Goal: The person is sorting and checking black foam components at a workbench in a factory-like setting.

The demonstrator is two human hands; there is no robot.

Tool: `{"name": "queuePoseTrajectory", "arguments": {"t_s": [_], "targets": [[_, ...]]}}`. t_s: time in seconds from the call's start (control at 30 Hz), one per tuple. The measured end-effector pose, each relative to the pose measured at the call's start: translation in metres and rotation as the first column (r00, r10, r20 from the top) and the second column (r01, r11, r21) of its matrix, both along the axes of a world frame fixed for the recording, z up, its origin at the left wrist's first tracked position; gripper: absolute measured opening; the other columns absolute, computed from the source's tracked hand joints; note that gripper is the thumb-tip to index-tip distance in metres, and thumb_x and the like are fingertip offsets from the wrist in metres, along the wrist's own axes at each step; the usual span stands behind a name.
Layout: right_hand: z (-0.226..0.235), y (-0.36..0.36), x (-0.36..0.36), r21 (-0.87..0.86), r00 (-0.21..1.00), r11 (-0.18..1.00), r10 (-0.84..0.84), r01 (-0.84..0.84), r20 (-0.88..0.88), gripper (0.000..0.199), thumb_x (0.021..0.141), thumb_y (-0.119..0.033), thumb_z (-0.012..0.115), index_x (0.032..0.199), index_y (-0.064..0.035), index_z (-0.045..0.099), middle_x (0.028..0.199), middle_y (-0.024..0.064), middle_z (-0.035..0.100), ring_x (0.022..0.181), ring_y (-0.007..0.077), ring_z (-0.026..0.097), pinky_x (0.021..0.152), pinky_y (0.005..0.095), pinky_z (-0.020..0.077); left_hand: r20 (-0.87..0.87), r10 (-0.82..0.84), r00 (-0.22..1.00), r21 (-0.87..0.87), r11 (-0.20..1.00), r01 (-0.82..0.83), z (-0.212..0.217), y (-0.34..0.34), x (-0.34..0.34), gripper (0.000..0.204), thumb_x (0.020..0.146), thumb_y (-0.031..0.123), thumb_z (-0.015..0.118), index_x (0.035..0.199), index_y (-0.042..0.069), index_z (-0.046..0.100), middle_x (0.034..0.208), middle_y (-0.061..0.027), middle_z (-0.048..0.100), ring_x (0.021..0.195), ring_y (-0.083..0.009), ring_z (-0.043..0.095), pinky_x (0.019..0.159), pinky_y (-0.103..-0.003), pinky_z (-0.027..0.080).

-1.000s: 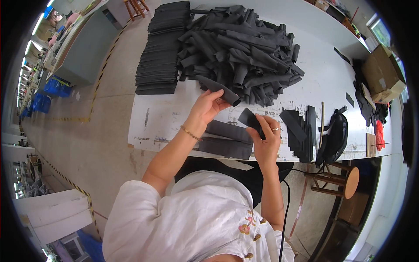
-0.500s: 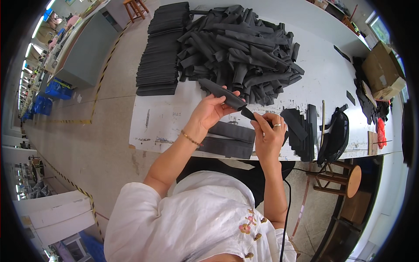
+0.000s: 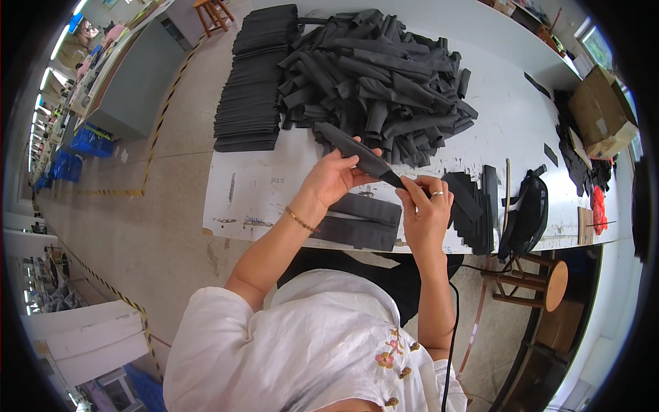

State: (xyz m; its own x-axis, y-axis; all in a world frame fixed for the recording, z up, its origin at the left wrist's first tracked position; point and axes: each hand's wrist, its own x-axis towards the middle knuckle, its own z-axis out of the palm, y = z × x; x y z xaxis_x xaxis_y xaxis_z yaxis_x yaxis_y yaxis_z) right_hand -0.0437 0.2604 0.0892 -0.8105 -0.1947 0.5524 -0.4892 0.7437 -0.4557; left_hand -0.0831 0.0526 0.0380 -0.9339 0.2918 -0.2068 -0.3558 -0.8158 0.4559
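Note:
A dark grey fabric tube (image 3: 371, 163) lies slantwise across my left hand (image 3: 328, 182), held between thumb and fingers. At its lower right end, a narrow dark strip (image 3: 393, 180) reaches into the tube's mouth. The strip's other end is pinched by my right hand (image 3: 427, 209), which wears a ring; how far the strip goes inside is hidden. Under my hands, flat dark fabric pieces (image 3: 360, 232) lie at the table's near edge. Beyond them rises a big heap of loose fabric tubes (image 3: 391, 86). A stack of dark strips (image 3: 473, 220) lies right of my right hand.
Neatly stacked flat fabric pieces (image 3: 250, 82) stand at the far left of the white table (image 3: 237, 189). On the right are a black bag (image 3: 530, 213), a cardboard box (image 3: 600, 113) and a red plastic bag (image 3: 599, 209). A wooden stool (image 3: 555, 285) stands below the table edge.
My right hand has shifted slightly, and the strip and the tube's end now meet more closely. The tube has turned a little in my left hand.

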Motion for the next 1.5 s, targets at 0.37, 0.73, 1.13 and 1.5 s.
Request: {"name": "queuePoseTrajectory", "arguments": {"t_s": [0.37, 0.73, 1.13, 1.5], "targets": [[0.009, -0.002, 0.001, -0.141, 0.991, 0.989, -0.02, 0.039, 0.136, 0.019, 0.08, -0.011, 0.074, 0.098, -0.0071, 0.073, 0.09, 0.0055, 0.058, 0.084, 0.024, 0.055, 0.076, 0.0378, 0.0383, -0.167, 0.072, 0.983, -0.076, 0.993, -0.085, 0.016, 0.004, 0.006, 0.052, 0.095, -0.001, 0.045, 0.142, 0.018, 0.031, 0.131, -0.0248, 0.054, 0.118, -0.0436, 0.056, 0.098, -0.055, 0.048], [0.01, 0.0, -0.001, 0.132, 0.985, 0.991, 0.029, -0.006, -0.172, 0.029, 0.074, -0.011, 0.078, 0.103, -0.0102, 0.071, 0.093, 0.0023, 0.057, 0.086, 0.0229, 0.055, 0.079, 0.0392, 0.0397, 0.012, -0.015, 1.0, 0.054, 0.998, 0.014, 0.014, -0.003, 0.004, 0.042, 0.096, -0.001, 0.043, 0.136, 0.012, 0.036, 0.129, -0.026, 0.054, 0.116, -0.0387, 0.059, 0.098, -0.053, 0.05], [0.003, -0.023, 0.012, 0.083, 0.975, 0.996, -0.024, 0.044, -0.222, 0.049, 0.076, -0.01, 0.079, 0.122, -0.0072, 0.063, 0.104, 0.0087, 0.055, 0.095, 0.028, 0.053, 0.082, 0.0391, 0.04, -0.264, 0.22, 0.939, -0.111, 0.96, -0.256, 0.06, 0.025, 0.039, 0.063, 0.097, 0.0, 0.047, 0.15, 0.018, 0.017, 0.131, -0.0205, 0.052, 0.12, -0.0316, 0.057, 0.099, -0.047, 0.05], [-0.03, -0.033, 0.028, -0.081, 0.988, 0.985, 0.148, -0.151, -0.045, 0.04, 0.076, 0.003, 0.073, 0.111, 0.0001, 0.054, 0.112, 0.0221, 0.056, 0.094, 0.0395, 0.055, 0.08, 0.0454, 0.0464, -0.372, 0.22, 0.902, -0.24, 0.916, -0.323, 0.035, 0.044, 0.033, 0.025, 0.102, 0.027, 0.052, 0.101, 0.003, 0.059, 0.089, -0.0111, 0.068, 0.104, -0.0241, 0.064, 0.095, -0.038, 0.048]]}}
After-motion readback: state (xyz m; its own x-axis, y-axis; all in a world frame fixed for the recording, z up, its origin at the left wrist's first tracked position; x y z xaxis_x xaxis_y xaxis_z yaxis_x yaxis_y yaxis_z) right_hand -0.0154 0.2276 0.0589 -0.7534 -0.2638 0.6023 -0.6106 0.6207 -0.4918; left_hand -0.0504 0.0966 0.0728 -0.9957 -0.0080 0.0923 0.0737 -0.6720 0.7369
